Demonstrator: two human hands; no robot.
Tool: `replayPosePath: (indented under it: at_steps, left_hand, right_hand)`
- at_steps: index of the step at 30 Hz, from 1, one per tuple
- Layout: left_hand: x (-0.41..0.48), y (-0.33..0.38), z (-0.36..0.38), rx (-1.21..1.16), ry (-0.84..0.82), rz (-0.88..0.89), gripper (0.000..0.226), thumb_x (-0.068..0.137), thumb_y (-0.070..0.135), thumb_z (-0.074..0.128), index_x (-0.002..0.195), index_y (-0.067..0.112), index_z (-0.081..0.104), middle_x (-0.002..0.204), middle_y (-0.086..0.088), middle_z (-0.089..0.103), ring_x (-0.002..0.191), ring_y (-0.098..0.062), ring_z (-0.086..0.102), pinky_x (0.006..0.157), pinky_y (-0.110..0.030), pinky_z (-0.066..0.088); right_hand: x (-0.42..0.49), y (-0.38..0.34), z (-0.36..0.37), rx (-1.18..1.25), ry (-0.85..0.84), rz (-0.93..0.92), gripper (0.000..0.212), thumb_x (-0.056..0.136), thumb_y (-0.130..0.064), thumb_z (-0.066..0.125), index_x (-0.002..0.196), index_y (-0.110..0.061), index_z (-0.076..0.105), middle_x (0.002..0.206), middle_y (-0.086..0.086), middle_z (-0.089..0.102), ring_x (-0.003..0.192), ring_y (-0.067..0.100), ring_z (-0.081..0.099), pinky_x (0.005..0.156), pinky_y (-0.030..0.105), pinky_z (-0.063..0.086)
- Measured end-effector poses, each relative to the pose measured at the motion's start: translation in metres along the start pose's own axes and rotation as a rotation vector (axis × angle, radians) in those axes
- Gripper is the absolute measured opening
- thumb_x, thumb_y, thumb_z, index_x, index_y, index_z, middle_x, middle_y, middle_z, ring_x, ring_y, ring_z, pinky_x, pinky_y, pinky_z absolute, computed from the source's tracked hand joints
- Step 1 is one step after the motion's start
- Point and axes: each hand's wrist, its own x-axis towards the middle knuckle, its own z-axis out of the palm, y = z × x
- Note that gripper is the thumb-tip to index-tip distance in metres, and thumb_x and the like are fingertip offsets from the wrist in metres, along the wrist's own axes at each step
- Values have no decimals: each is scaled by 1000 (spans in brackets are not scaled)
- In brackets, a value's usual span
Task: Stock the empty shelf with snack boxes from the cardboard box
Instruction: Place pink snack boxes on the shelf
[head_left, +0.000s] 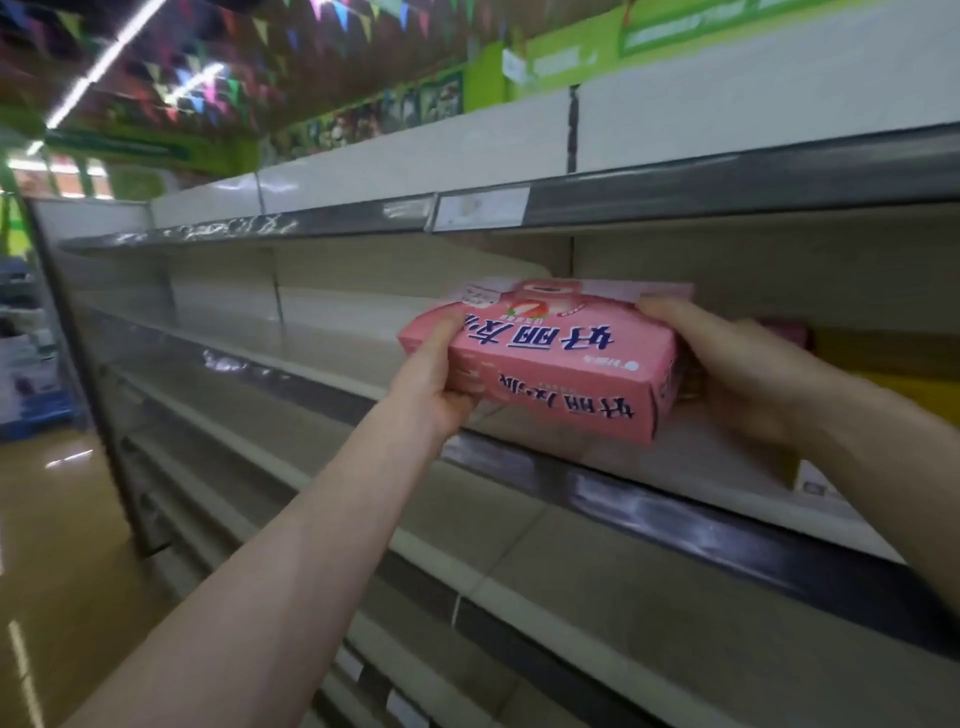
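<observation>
A pink snack box (550, 358) with blue lettering, seen upside down, hovers just above the front of a cream shelf board (691, 467). My left hand (436, 384) grips its left end, thumb on top. My right hand (737, 374) grips its right end, fingers curled behind it. Further back on the same shelf, to the right, part of another pink box (784, 332) and a yellow box (893, 364) show behind my right wrist. The cardboard box is out of view.
The shelf unit runs from right to far left, with a dark metal price rail (675, 514) along this board. Another board (519, 208) with a white label hangs above. Bare boards (597, 587) lie below. Brown floor (57, 545) is at left, with a blue stand (31, 374) beyond.
</observation>
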Motion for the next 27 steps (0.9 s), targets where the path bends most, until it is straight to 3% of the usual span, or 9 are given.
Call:
replayPosePath:
  at_steps: [5, 8, 11, 13, 16, 18, 20, 23, 27]
  left_hand:
    - [15, -10, 16, 67, -157, -63, 19, 90, 28, 66, 93, 10, 63, 69, -8, 72, 71, -22, 66, 77, -42, 55]
    - [26, -3, 18, 89, -193, -88, 23, 90, 28, 64, 106, 13, 64, 76, -8, 73, 71, -23, 67, 65, -37, 59]
    - [32, 2, 24, 224, -276, -165, 16, 92, 29, 59, 87, 15, 63, 66, -5, 71, 63, -22, 66, 61, -30, 56]
    - [30, 2, 32, 324, -367, -201, 18, 92, 28, 58, 84, 13, 64, 66, -7, 71, 56, -21, 68, 54, -27, 56]
    - [36, 3, 40, 379, -453, -224, 21, 91, 30, 60, 88, 10, 66, 72, -10, 73, 56, -22, 69, 50, -28, 56]
    - [41, 7, 37, 432, -483, -233, 22, 90, 33, 61, 89, 12, 66, 77, -9, 72, 60, -22, 69, 59, -28, 58]
    - [38, 7, 27, 513, -576, -272, 19, 88, 35, 62, 88, 16, 66, 80, -6, 71, 64, -20, 67, 68, -29, 55]
    - [23, 3, 4, 627, -760, -305, 20, 75, 33, 69, 92, 22, 65, 78, -6, 71, 68, -21, 68, 61, -35, 59]
    - [35, 16, -24, 661, -878, -277, 54, 50, 26, 89, 97, 15, 67, 74, -7, 70, 61, -19, 68, 49, -30, 57]
  right_hand:
    - [-12, 9, -10, 21, 1, 34, 25, 83, -33, 68, 95, -10, 69, 83, 13, 74, 70, 23, 69, 64, 36, 55]
    - [-16, 7, -15, -35, -54, 72, 23, 86, -37, 63, 90, -15, 68, 75, 11, 72, 65, 21, 69, 72, 39, 56]
    - [-15, 0, -9, -110, -174, 155, 24, 84, -42, 61, 88, -20, 68, 77, 10, 71, 64, 18, 67, 82, 40, 52]
    - [-10, -6, 1, -68, -231, 209, 25, 79, -41, 64, 89, -19, 70, 82, 9, 73, 61, 18, 67, 73, 34, 55]
    - [3, -3, 14, 84, -150, 222, 22, 89, -34, 60, 84, -14, 67, 70, 6, 72, 51, 16, 67, 53, 26, 56]
    - [13, 5, 22, 158, -67, 180, 21, 93, -32, 56, 89, -14, 67, 77, 7, 74, 60, 18, 69, 63, 27, 57]
    - [20, 14, 27, 214, 48, 147, 25, 92, -33, 59, 104, -14, 69, 98, 11, 74, 84, 25, 69, 81, 34, 54]
    - [23, 24, 27, 271, 153, 105, 33, 86, -32, 66, 113, -14, 70, 108, 12, 72, 99, 29, 68, 83, 37, 56]
    - [21, 20, 18, 295, 188, 43, 27, 88, -40, 61, 99, -17, 68, 83, 4, 73, 72, 18, 68, 61, 30, 52]
